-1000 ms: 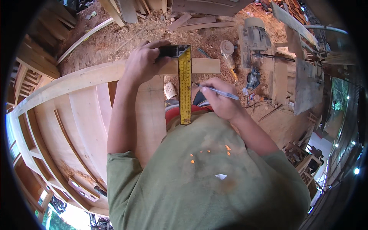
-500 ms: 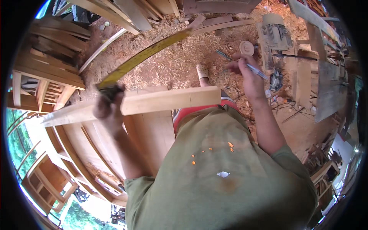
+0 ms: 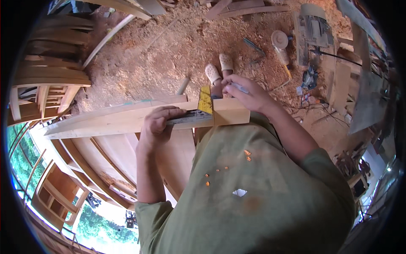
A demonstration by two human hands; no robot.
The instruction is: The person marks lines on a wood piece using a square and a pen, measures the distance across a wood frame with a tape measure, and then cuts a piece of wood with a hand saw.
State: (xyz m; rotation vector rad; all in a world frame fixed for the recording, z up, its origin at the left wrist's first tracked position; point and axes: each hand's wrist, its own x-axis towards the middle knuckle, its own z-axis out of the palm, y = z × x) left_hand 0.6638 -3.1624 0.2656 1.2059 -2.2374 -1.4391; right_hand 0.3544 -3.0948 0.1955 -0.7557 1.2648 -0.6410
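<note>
The square point(image 3: 206, 101) sits on the beam point(image 3: 231, 117) right in front of your shirt point(image 3: 253, 211), close to the beam's right end. Your left hand point(image 3: 156, 122) is closed on its dark stock, which lies along the side of the beam that faces you, and the fingers reach over the wood. The yellow blade points away from you, its long axis across the beam, which itself runs left to right; its tip reaches past the beam's far edge.

The relation to mind is at the blade's right edge. Your right hand point(image 3: 249, 94) comes in from that side and is the nearer one to the blade's tip, just beside it and, as far as can be told, apart from it. Its fingers are closed on a pen point(image 3: 240, 87); you cannot tell here where the writing point is. Left of your left forearm, a wooden panel point(image 3: 110, 154) spreads out under the beam.

Beyond the blade are your pale shoes point(image 3: 212, 74) on the shaving-strewn floor point(image 3: 177, 55). Farther off to the right lie a disc tool point(image 3: 280, 40) with a yellow end and, past it, a motor point(image 3: 316, 31).
</note>
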